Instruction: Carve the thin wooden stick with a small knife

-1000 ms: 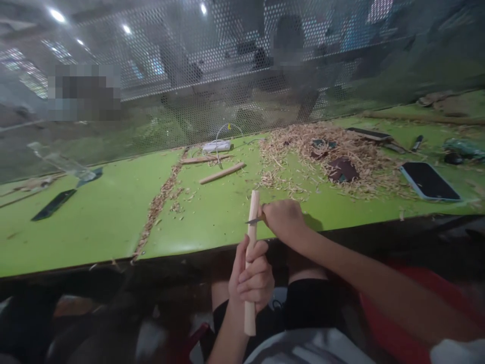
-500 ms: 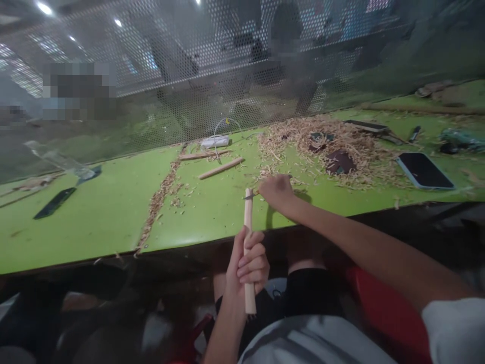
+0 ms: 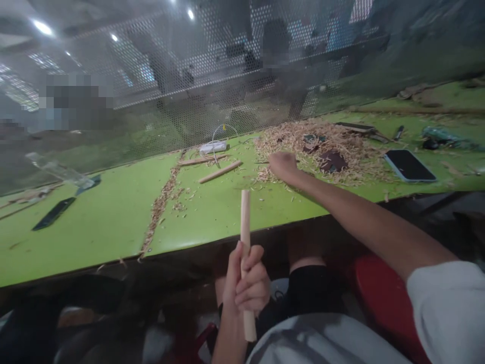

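My left hand is wrapped round a pale wooden stick, which points away from me, its near end coming out below my fist. My right hand is closed on a knife, whose thin blade sticks out to the left, past the stick's far end and apart from it. The knife's handle is mostly hidden in my fingers. Just beyond my right hand lies a heap of wood shavings.
On the green table lie another wooden stick, a white power strip with a cable, and a phone at the right. A dark flat blade-like piece and a clear bottle are at the left. Perforated mesh stands behind.
My right hand with the knife has moved forward, off the stick's far end and towards the shavings. My left hand and the stick sit slightly lower in view.
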{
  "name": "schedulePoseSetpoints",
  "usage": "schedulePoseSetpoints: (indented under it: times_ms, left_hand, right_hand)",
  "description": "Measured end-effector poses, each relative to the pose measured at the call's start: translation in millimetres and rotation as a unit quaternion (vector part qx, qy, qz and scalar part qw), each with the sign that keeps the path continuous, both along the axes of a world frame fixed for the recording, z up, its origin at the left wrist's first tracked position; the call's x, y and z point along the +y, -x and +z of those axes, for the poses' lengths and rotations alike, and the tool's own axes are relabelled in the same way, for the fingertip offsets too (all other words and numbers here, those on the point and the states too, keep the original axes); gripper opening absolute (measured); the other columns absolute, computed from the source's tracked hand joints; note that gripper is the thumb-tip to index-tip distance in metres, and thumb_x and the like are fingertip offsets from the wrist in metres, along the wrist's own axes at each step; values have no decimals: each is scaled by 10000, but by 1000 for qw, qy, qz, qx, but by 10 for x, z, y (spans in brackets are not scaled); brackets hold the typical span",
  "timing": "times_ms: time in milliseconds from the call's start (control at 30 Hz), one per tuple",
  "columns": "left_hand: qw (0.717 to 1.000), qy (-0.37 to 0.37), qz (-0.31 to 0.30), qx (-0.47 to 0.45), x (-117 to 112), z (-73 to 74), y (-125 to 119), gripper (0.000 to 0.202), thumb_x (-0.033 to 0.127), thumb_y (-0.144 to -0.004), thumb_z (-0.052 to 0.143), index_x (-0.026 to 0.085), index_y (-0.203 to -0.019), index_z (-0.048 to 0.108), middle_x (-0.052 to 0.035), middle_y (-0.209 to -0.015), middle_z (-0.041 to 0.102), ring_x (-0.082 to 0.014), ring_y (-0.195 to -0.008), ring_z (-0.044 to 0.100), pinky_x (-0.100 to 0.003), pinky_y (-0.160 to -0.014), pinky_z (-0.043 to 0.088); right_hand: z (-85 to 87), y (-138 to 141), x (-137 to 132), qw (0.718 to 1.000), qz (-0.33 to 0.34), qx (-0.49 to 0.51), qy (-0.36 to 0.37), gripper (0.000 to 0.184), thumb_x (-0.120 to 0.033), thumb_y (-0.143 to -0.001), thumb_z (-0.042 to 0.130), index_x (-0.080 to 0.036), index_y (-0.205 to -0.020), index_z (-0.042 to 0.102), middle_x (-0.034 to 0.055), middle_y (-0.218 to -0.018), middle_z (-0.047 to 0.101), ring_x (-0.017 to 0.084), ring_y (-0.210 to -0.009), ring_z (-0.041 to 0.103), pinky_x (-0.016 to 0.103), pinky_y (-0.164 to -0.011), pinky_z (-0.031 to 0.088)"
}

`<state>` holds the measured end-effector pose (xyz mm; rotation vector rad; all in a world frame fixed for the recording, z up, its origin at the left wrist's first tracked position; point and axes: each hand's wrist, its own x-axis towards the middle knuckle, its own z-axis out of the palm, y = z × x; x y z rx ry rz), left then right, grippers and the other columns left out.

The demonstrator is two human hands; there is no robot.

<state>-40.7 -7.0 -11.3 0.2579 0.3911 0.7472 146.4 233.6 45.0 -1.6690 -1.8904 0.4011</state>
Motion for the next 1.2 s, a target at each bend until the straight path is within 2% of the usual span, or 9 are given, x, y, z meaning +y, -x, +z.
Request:
schedulePoseSetpoints:
  times_ms: [100, 200, 333, 433, 567, 700, 900, 1033, 1200]
  left_hand:
    - [999, 22, 26, 3, 97, -123, 26, 702, 643, -850, 734, 227, -668, 199, 159, -320, 130, 18, -263, -116, -119, -268, -62]
    - [998, 24, 63, 13, 141, -342, -27, 728, 717, -833, 697, 229, -677, 180, 173, -319, 48, 21, -294, -192, -129, -284, -60]
    - [1000, 6, 9, -6, 61, -635, -168, 706, 763, -841, 638, 231, -671, 206, 159, -324, 61, -4, -290, -154, -149, -295, 54]
    - [995, -45, -46, -75, 11, -709, -249, 651, 735, -861, 621, 230, -650, 269, 122, -325, 175, -35, -250, 4, -151, -290, 126]
    - [988, -141, -44, -54, 27, -566, -284, 459, 602, -865, 698, 225, -738, 469, 93, -422, 351, -63, -300, 167, -157, -287, 171]
    - [983, -161, 47, 73, -6, -375, -292, 467, 604, -896, 679, 190, -761, 512, 103, -479, 330, -35, -385, 132, -147, -356, 124]
    - [978, -118, 115, 128, -153, -233, -389, 401, 533, -849, 739, 187, -858, 537, 114, -552, 336, -31, -444, 142, -150, -396, 127]
    - [971, -126, 131, 158, -183, -123, -467, 397, 435, -767, 822, 186, -818, 517, 119, -563, 322, -24, -446, 203, -153, -404, 136]
    - [946, -133, 171, 240, -195, -38, -552, 534, 501, -693, 880, 199, -735, 442, 116, -555, 358, -15, -444, 279, -162, -416, 142]
  right_hand:
    - [45, -120, -249, 1000, 18, -16, 9, 430, -100, -909, 542, -194, -519, 388, -60, -519, 356, 57, -571, 339, 282, -613, 261]
    - [-17, -107, -634, 987, 116, 71, 89, 438, -282, -984, 536, -185, -561, 475, -54, -507, 380, 72, -498, 347, 250, -556, 284]
    - [-166, -33, -1117, 917, 196, 293, 189, 431, -551, -991, 520, -185, -790, 625, -83, -529, 346, 96, -470, 281, 240, -490, 253]
    - [-255, 9, -1379, 905, 217, 321, 176, 418, -595, -915, 631, -189, -816, 624, -69, -594, 397, 104, -542, 337, 241, -542, 305]
    - [-298, 25, -1612, 910, 260, 266, 182, 394, -537, -877, 684, -187, -721, 591, -29, -687, 500, 133, -681, 452, 262, -663, 385]
    - [-272, -60, -1696, 918, 273, 238, 163, 389, -536, -917, 611, -190, -740, 600, -18, -692, 521, 147, -694, 478, 271, -675, 406]
    - [-147, -225, -1744, 995, 94, -36, 14, 421, -424, -974, 536, -213, -610, 533, 21, -600, 558, 173, -610, 501, 296, -602, 331]
    - [-65, -59, -1902, 964, 43, -260, 43, 266, -276, -964, 559, -221, -782, 744, 98, -787, 753, 226, -735, 674, 295, -603, 372]
    - [-96, 169, -2044, 937, 67, -336, 76, 286, -139, -969, 515, -180, -945, 797, 147, -883, 789, 280, -845, 752, 312, -663, 463]
